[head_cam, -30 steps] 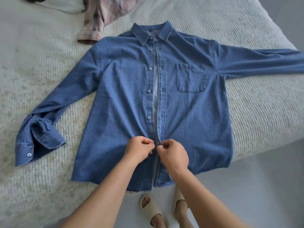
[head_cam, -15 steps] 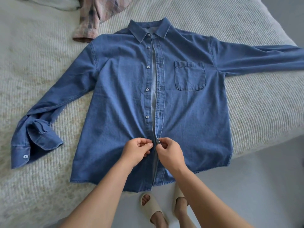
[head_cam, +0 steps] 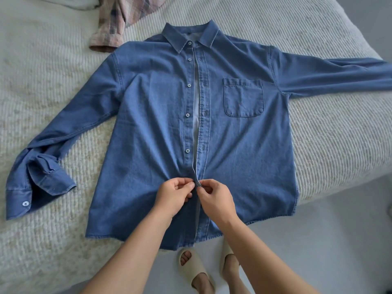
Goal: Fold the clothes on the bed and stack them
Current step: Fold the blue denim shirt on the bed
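Note:
A blue denim shirt lies face up on the bed, collar away from me, both sleeves spread out. Its front is unbuttoned, with a narrow gap down the middle. My left hand pinches the button edge of the placket low on the shirt. My right hand pinches the buttonhole edge right beside it. The two hands touch at the placket, and the button there is hidden by my fingers. The left sleeve's cuff is folded over itself.
The bed has a cream ribbed cover, and its edge runs close below the shirt's hem. A pink plaid garment lies at the far side beyond the collar. My feet in beige slippers stand on the grey floor.
My hands stay at the lower placket, their fingers working closer together on the two edges. The shirt itself has not shifted on the bed.

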